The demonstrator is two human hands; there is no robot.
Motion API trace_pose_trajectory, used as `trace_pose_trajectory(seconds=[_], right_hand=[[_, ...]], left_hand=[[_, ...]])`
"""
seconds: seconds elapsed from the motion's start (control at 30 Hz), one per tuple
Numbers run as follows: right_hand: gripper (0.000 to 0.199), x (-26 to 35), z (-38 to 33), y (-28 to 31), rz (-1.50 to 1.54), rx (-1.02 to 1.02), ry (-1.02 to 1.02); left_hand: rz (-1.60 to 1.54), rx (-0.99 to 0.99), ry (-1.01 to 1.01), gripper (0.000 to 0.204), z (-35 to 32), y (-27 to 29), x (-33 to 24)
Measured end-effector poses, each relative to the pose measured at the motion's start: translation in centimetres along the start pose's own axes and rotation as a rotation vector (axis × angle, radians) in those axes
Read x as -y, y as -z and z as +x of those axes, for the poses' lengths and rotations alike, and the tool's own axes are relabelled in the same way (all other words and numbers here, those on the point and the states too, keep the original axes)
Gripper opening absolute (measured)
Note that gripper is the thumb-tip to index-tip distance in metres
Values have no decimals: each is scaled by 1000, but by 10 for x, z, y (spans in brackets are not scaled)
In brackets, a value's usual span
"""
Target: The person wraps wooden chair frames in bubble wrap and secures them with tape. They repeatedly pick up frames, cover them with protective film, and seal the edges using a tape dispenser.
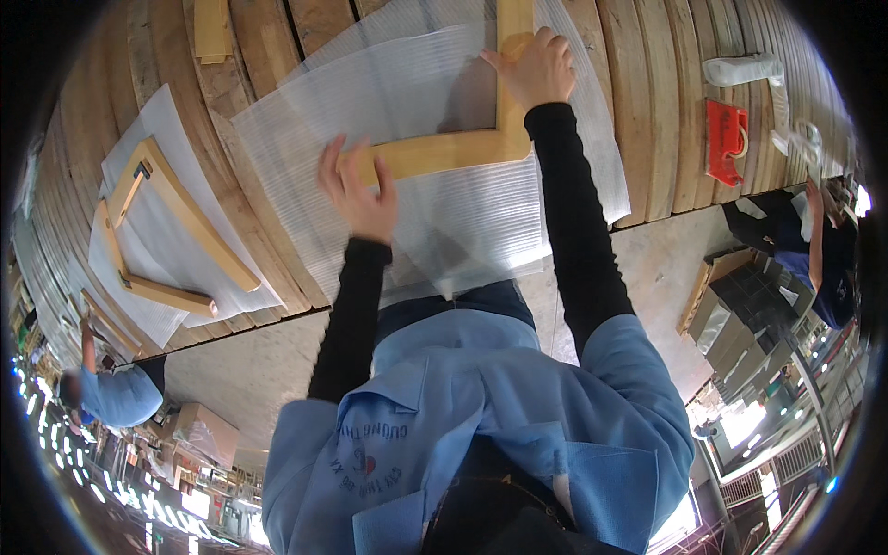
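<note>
A light wooden frame part (444,151) with a squared corner lies on white ribbed foam sheets (453,217) in front of me. At its left end is my left hand (363,194), fingers apart and slightly blurred, with the thumb and fingertips around the wood's end. My right hand (538,72) is closed over the upright piece above the corner, its thumb to the left and its fingers to the right. The frame part's far end runs out of the picture at the top.
Another angled wooden frame (176,213) lies on foam at the left. A short wood strip (212,32) is at the far left. To the right are a red tape dispenser (726,141) and a white-wrapped piece (743,69). Other people work at both sides of the slatted table (638,102).
</note>
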State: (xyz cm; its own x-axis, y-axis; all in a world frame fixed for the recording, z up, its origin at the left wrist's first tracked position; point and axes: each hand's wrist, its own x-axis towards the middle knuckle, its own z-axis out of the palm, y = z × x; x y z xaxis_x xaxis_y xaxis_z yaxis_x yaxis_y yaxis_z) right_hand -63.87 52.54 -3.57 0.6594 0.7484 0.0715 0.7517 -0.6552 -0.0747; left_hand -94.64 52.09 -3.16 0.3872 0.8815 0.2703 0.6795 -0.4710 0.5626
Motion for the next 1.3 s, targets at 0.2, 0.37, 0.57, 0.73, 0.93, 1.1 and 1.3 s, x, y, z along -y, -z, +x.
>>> trace_pose_trajectory(seconds=[0.2, 0.37, 0.57, 0.73, 0.93, 1.1, 1.3], right_hand=[[74, -7, 39, 0, 191, 292, 46], [70, -20, 53, -1, 202, 230, 113], [71, -26, 43, -5, 126, 205, 100], [38, -22, 21, 50, 69, -41, 994], [24, -92, -81, 55, 206, 137, 1015], [28, -117, -147, 7, 133, -19, 848], [44, -128, -190, -16, 108, 9, 680]], left_hand=[[127, 181, -134, 39, 149, -92, 15], [104, 370, -319, 28, 179, -112, 23], [-239, 339, -412, 15, 175, -93, 5], [-290, 567, -626, 13, 106, -28, -33], [-313, 670, -466, 22, 24, -10, -26], [-131, 336, -431, 47, 25, -35, -45], [110, 561, -506, 78, 35, -84, -54]])
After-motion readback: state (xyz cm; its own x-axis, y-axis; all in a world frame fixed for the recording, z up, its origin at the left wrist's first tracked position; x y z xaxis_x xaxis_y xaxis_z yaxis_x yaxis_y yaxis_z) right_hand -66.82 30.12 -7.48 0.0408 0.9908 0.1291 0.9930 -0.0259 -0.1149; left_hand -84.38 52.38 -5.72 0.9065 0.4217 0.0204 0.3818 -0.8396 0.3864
